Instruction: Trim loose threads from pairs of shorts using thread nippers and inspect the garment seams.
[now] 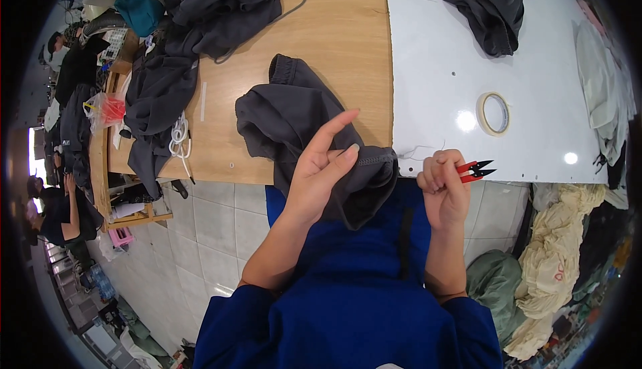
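A dark grey garment with a gathered elastic cuff lies over the near edge of the wooden table, part of it hanging down in front of me. My left hand is over it, index finger and thumb stretched apart; its other fingers are curled and partly hidden. Just right of the thumb is a hem with a line of stitching. Closed around red-handled thread snips, my right hand stays beside that hem, the dark blades pointing right. Loose pale threads lie between hem and right hand.
On the white table at right are a tape roll and another dark garment. More dark garments and a white cord are on the wooden table. Cream cloth is heaped at right; people work at far left.
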`<state>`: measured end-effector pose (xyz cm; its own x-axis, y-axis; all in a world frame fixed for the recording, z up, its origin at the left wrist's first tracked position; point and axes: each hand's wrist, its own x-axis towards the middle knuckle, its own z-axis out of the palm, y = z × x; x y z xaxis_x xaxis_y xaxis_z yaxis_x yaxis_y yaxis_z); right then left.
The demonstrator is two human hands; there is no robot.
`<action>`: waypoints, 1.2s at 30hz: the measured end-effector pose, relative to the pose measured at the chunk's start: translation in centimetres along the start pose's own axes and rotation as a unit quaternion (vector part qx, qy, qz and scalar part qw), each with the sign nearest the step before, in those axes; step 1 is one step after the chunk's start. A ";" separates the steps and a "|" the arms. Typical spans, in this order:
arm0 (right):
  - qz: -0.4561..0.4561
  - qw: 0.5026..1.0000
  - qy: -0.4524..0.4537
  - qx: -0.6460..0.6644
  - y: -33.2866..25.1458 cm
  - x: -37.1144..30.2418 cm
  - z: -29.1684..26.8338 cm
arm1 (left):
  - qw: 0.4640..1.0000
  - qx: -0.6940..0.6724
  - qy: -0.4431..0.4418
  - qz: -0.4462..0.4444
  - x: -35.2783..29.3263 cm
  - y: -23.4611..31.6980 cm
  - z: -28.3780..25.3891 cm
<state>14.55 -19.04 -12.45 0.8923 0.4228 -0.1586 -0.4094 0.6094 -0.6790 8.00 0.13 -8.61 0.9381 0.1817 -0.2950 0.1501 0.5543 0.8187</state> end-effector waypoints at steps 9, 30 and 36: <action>0.013 0.963 -0.049 -0.266 0.2 -0.3 2.8 | 0.993 0.114 -0.029 0.027 -0.5 -0.1 1.5; -0.071 0.945 -0.006 -0.319 0.2 0.8 1.1 | 0.969 0.218 -0.110 0.037 -0.5 -2.4 -1.3; -0.112 0.965 0.087 -0.219 -0.6 0.2 0.9 | 0.978 0.191 -0.077 0.034 -0.6 -2.6 -1.7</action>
<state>14.78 -18.78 -11.44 0.9832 0.1711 -0.0639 -0.1160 0.3150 -0.9420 6.54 -0.04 -11.43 0.9817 0.0663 -0.1786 0.1626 0.1964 0.9669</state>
